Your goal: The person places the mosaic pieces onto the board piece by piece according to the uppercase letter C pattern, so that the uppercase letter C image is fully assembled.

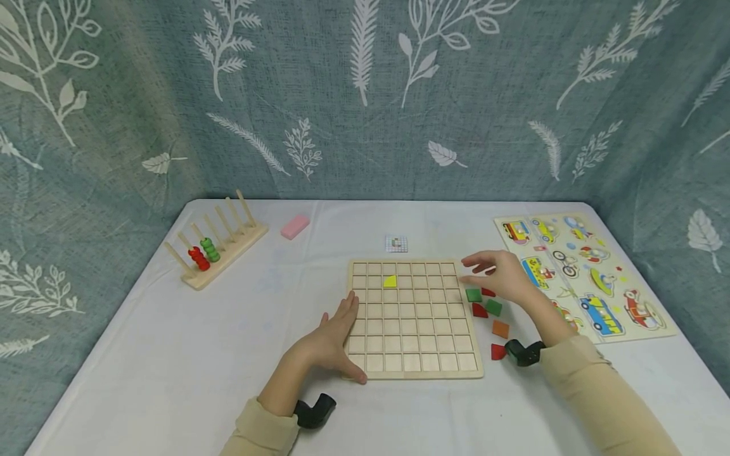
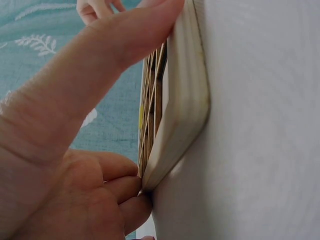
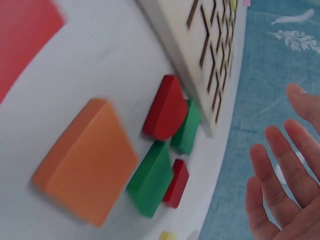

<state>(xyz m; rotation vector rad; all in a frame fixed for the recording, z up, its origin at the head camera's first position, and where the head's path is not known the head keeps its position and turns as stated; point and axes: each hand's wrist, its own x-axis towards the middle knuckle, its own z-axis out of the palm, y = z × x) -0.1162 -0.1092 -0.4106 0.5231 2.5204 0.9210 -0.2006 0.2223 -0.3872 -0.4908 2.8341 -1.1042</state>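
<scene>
currently left hand is braced on the left edge of the grid board, fingers straight along the rim, thumb near the front corner; it presses, doesn't grip. right hand hovers above the loose pieces just right of the board, fingers spread and relaxed, holding nothing. pieces: green tile, red piece, second green, orange square, another red nearer the front. one yellow piece sits in a cell near the board's far edge. risk: pieces lie bunched, some touching, so a pinch may drag a neighbour or knock it under the board edge. if the left hand eases off, the board may slide.
</scene>
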